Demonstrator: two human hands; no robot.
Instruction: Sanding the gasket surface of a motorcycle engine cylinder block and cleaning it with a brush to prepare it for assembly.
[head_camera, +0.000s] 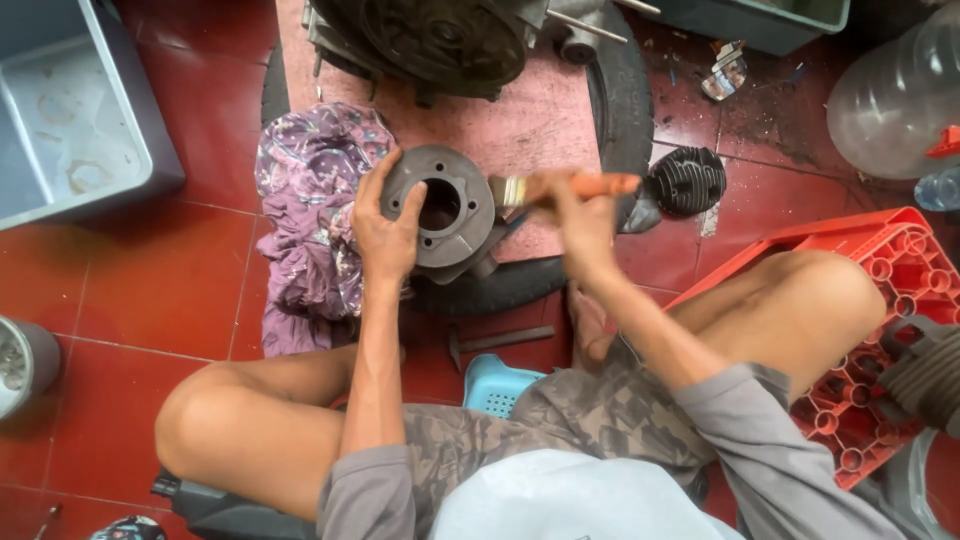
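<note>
Left hand (385, 232) clamps the round grey metal cylinder (440, 208) above the rubber tyre (500, 285), right hand (583, 222) fingers wrapped tight round an orange-handled brush (560, 188).

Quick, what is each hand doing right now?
Left hand: closed on the round grey metal engine part, holding it up.
Right hand: closed on an orange-handled paintbrush.

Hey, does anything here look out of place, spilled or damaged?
Nothing looks broken. The left hand steadies a grey metal cylinder while the right hand holds a brush at it. The only mess: dark grime stains the red floor tiles near the finned metal part.
</note>
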